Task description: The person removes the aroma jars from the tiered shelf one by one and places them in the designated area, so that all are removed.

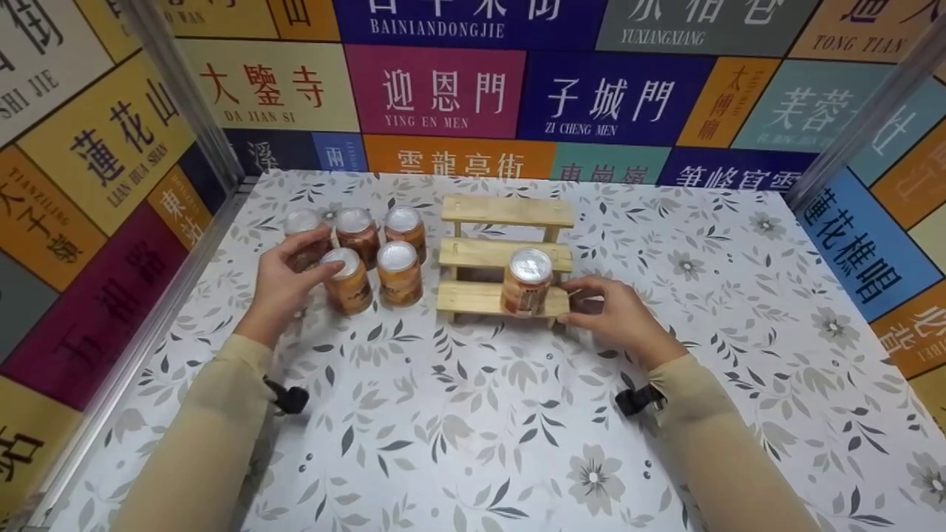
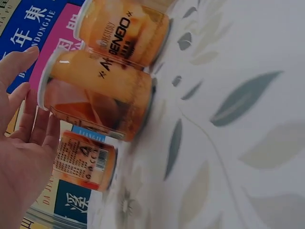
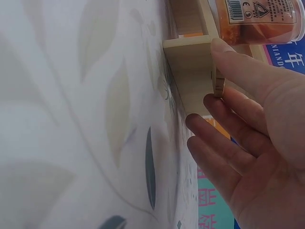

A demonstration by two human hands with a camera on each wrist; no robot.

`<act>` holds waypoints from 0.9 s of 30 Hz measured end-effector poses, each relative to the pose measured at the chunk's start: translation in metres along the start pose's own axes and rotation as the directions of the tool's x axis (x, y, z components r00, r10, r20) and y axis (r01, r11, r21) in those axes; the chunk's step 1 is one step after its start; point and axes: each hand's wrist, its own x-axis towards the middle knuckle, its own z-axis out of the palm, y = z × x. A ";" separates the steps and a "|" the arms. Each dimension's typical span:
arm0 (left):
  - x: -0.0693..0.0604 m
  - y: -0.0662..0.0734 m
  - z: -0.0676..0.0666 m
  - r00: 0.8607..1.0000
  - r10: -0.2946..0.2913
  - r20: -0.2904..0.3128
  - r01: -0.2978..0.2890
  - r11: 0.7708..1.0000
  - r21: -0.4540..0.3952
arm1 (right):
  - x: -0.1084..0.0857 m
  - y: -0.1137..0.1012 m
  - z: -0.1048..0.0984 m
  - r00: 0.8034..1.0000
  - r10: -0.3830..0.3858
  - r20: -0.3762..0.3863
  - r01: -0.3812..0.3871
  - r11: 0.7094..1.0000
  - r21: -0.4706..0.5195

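Observation:
My left hand (image 1: pixel 284 277) reaches beside the front-left can (image 1: pixel 351 284), thumb over its silver lid and fingers spread toward the back-left can (image 1: pixel 301 222). In the left wrist view, the left hand (image 2: pixel 24 138) has loosely bent fingers near the orange-labelled can (image 2: pixel 95 95), with no grip visible. My right hand (image 1: pixel 613 310) is at the right end of a small three-step wooden stand (image 1: pixel 473 298). Seen in the right wrist view, its thumb and index finger pinch the end of the lowest step (image 3: pixel 217 78). One can (image 1: pixel 526 284) stands upright on that step.
Three more upright cans, a back-middle one (image 1: pixel 358 236), a back-right one (image 1: pixel 405 229) and a front-right one (image 1: pixel 399 277), stand left of the stand. A floral cloth (image 1: pixel 458 414) covers the table. Panels with printed place names (image 1: pixel 436 89) wall the back and sides.

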 end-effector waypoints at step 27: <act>-0.002 0.039 0.113 0.940 0.213 0.265 -0.212 0.977 -0.034 | -0.001 0.000 0.000 1.000 0.029 -0.007 -0.029 0.999 -0.027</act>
